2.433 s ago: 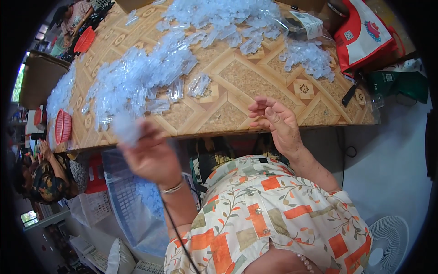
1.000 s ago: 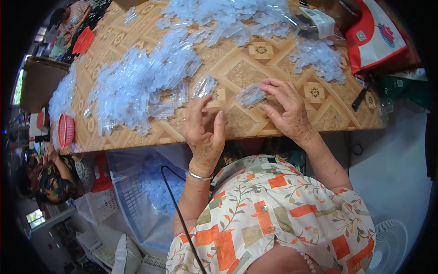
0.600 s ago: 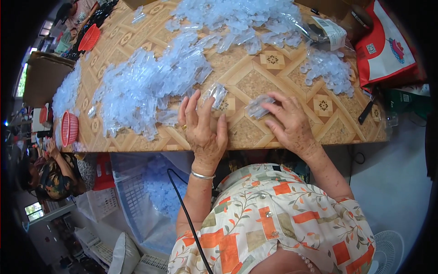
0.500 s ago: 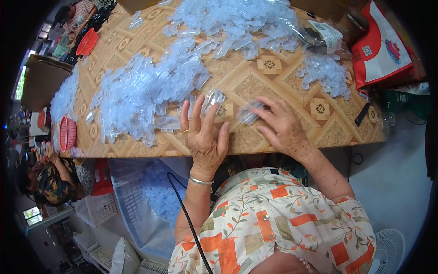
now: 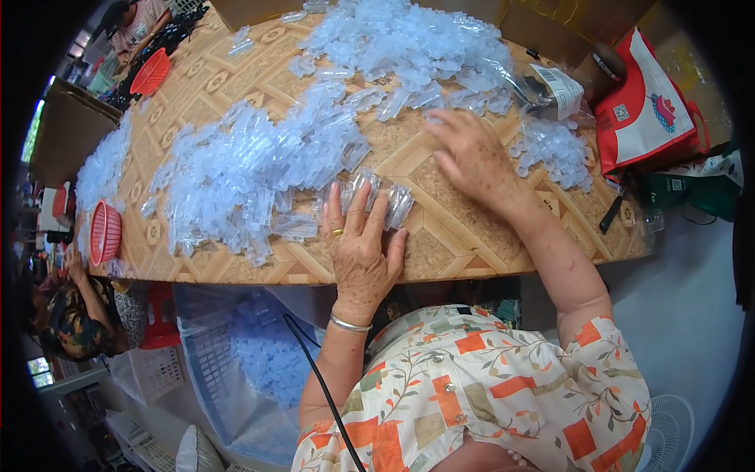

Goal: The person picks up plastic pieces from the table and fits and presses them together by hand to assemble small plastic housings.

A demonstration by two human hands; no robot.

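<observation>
My left hand (image 5: pixel 362 244) lies palm down near the table's front edge, fingers stretched over a small row of clear plastic tubes (image 5: pixel 399 206). Some of those tubes are hidden beneath the fingers. Farther right, my right hand (image 5: pixel 472 161) is over the table with fingers and thumb apart, its fingertips smeared by motion. Nothing shows between them. Left of my left hand spreads a heap of clear tube-like pieces (image 5: pixel 244 185). A second heap of clear pieces (image 5: pixel 409 39) lies beyond my right hand. Small translucent caps (image 5: pixel 553 153) are piled to its right.
A red and white bag (image 5: pixel 637 110), a clear packet with a label (image 5: pixel 562 90) and a black-handled tool (image 5: pixel 611 214) lie at the right. Red baskets (image 5: pixel 104 234) stand at the left. A lined blue crate (image 5: pixel 212 346) sits below the table edge. Other people work at far left.
My right hand has moved away from my left hand, up toward the far heap. The clear tubes it was holding now lie beside my left fingers, which have stayed nearly in place.
</observation>
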